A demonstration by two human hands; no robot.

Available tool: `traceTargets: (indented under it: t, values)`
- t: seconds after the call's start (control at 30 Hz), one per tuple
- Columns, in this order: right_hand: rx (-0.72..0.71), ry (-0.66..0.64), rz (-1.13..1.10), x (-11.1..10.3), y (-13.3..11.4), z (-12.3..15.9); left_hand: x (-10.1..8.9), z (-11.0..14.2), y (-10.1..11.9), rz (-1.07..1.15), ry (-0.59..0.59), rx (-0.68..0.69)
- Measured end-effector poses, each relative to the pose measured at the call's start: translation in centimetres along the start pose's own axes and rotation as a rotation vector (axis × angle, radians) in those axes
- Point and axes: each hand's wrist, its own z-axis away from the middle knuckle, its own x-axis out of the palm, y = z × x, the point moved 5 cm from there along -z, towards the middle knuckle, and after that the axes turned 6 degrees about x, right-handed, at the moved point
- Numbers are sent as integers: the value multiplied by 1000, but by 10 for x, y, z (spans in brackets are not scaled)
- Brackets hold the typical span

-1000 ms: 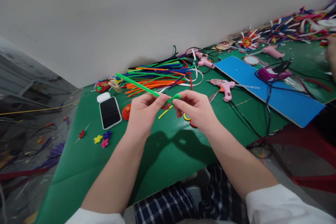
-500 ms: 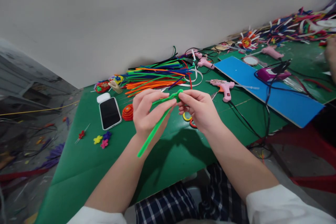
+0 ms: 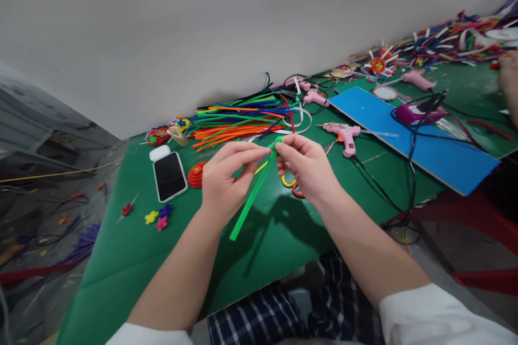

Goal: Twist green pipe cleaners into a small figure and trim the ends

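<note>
Above the green table, a bright green pipe cleaner (image 3: 251,204) is bent into a small loop at its top, and its straight tail hangs down toward me. My right hand (image 3: 311,170) pinches the looped end between thumb and forefinger. Thumb and fingertips of my left hand (image 3: 226,180) are closed on the pipe cleaner just beside that loop. Below my right hand, partly covered by it, lie scissors with yellow and red handles (image 3: 298,190). An orange coiled piece (image 3: 195,174) sits left of my left hand, partly hidden by it.
Behind my hands lies a pile of coloured pipe cleaners (image 3: 238,118). At left are a phone (image 3: 170,177), a white case (image 3: 159,153) and small flowers (image 3: 151,216). A pink glue gun (image 3: 347,135), its cord and a blue board (image 3: 404,129) occupy the right. Another person's hand (image 3: 509,83) shows far right.
The pipe cleaner's tail has swung right, away from my left wrist. My left fingers have closed up nearer the loop; my right hand stays nearly in place.
</note>
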Motion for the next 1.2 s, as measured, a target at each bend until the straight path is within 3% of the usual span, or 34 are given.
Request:
traceTargets:
  t: [0.1, 0.23, 0.5, 0.8, 1.0, 1.13, 1.2]
  values:
    - [9, 12, -11, -1, 0, 0, -1, -1, -7, 11, -5, -147]
    - [30, 2, -1, 0, 2, 1, 2, -1, -10, 74, -37, -222]
    - [79, -69, -51, 13, 6, 7, 3, 7, -12, 103, 155, -301]
    - [-40, 49, 52, 9, 8, 5, 5, 6, -10, 175, 177, -154]
    - [-48, 101, 40, 7, 10, 5, 7, 5, -9, 93, 115, -39]
    - [-25, 83, -8, 8, 10, 6, 9, 4, -17, 191, 67, -214]
    - [2, 68, -41, 8, 11, 6, 9, 5, -21, 288, 97, -309]
